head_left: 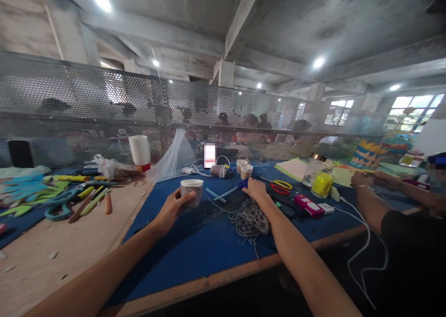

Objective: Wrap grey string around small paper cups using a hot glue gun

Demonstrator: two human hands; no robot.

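Note:
My left hand (pixel 176 204) is closed round a paper cup (pixel 192 197) with a white rim and grey cord round its side. The cup is held upright above the blue table cover (pixel 167 270). Over at the right, my right hand (pixel 256 190) has its fingers curled at a small dark blue thing (pixel 243 184), whose kind I cannot make out. Just below that hand lies a tangled heap of grey cord (pixel 251 219), and a strand runs from it toward the cup. Two thin pale sticks (pixel 220 197) lie between my hands.
Behind stand a lit phone (pixel 210 155), a cord-wrapped cup on its side (pixel 218 170) and small baskets (pixel 245 167). Red-and-yellow scissors (pixel 281 187), a magenta box (pixel 308 206) and a yellow bottle (pixel 323 183) lie rightward. Teal scissors (pixel 59 210) and stacked cups (pixel 139 152) are left. A co-worker's arm (pixel 371 198) reaches in.

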